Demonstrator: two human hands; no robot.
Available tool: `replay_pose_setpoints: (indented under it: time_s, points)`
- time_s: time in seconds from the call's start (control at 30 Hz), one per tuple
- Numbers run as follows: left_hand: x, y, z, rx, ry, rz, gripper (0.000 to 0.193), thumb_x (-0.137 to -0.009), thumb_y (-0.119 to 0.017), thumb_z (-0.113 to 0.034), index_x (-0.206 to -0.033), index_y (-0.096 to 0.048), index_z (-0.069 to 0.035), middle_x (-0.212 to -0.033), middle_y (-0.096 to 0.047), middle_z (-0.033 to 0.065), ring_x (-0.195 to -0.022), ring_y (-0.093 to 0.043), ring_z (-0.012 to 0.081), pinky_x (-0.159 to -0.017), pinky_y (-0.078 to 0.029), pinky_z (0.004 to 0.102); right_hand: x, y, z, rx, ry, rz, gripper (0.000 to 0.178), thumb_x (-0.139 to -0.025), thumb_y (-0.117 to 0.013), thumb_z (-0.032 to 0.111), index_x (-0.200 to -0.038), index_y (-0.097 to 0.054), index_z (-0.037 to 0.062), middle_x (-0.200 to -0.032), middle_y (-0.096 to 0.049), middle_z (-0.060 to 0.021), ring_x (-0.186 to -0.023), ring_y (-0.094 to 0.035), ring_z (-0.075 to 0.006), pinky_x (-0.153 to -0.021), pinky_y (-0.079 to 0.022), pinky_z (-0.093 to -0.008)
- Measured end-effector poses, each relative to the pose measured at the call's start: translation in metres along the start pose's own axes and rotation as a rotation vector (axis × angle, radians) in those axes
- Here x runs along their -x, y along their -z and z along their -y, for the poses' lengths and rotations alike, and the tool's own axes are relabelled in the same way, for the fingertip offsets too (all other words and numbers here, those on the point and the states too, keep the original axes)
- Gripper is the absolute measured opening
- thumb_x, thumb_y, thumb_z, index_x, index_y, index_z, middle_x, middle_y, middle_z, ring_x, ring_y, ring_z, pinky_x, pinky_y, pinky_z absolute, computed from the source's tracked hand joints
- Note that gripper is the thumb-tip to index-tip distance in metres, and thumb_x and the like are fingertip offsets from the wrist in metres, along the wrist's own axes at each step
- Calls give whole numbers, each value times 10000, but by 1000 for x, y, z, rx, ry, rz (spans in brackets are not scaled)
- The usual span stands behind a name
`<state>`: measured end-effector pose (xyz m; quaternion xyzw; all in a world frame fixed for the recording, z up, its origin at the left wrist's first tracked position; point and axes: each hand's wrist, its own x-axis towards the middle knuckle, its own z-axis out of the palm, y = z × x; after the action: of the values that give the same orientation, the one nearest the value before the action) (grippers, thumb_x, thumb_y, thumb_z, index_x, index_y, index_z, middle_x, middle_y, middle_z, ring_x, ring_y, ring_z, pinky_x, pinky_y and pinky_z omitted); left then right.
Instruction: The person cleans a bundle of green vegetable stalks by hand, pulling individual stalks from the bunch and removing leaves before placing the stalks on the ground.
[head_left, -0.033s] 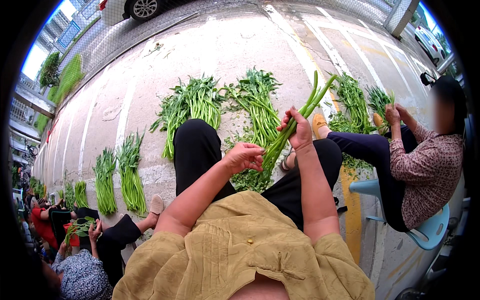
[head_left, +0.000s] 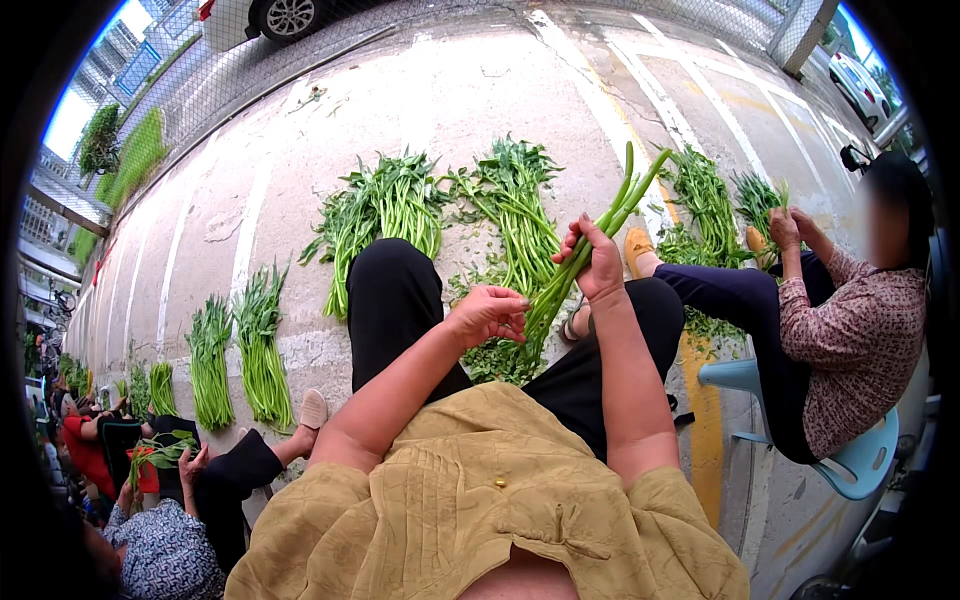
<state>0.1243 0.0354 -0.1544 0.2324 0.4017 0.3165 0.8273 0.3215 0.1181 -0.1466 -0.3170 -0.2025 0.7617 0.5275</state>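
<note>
My right hand (head_left: 598, 262) is closed round a few long green water spinach stems (head_left: 628, 200), tilted so that their bare ends point up and away to the right. Their lower part slants down between my knees. Just left of it, my left hand (head_left: 490, 314) is curled with thumb and fingertips pinched together near the stems; whatever lies in the pinch is too small to make out. Beyond my knees, two heaps of water spinach lie on the ground, a left heap (head_left: 390, 205) and a right heap (head_left: 518, 205). Loose leaves (head_left: 500, 362) are scattered beneath my hands.
On the right, a person (head_left: 850, 320) on a blue stool (head_left: 862, 462) handles greens beside another heap (head_left: 708, 205). At lower left another person (head_left: 170, 545) holds leafy stems (head_left: 160, 455). Bundles (head_left: 262, 350) lie on the left, and a wire fence (head_left: 230, 85) runs behind.
</note>
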Motion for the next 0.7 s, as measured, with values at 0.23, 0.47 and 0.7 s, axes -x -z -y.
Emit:
replay_pose_setpoints:
  time_s: [0.23,0.47,0.7]
  points:
    - [-2,-3,5,-173,-89,-50,114,-793,-631,-113,-829,-582,-16,-677,-583,52,-603,-590,149,-625,-549,348,2,-3,0,19,-2,-16,196,-868,-543,245,-784,-538,67,-624,-520,-22,-526,-524,-135,-525,-514,-347]
    - [-19,6,19,-823,-394,-182,90,-810,-524,-100,-781,-541,-17,-627,-554,50,-523,-544,117,-499,-488,267,4,-8,-8,74,38,-18,182,-867,-542,221,-799,-521,53,-604,-508,-35,-484,-500,-152,-481,-490,-332]
    - [-31,16,27,-501,-94,-443,131,-789,-481,-140,-767,-519,-16,-618,-531,54,-505,-527,134,-439,-471,254,5,-8,-5,9,128,-18,181,-873,-535,220,-806,-504,55,-579,-478,-42,-461,-456,-156,-448,-412,-307]
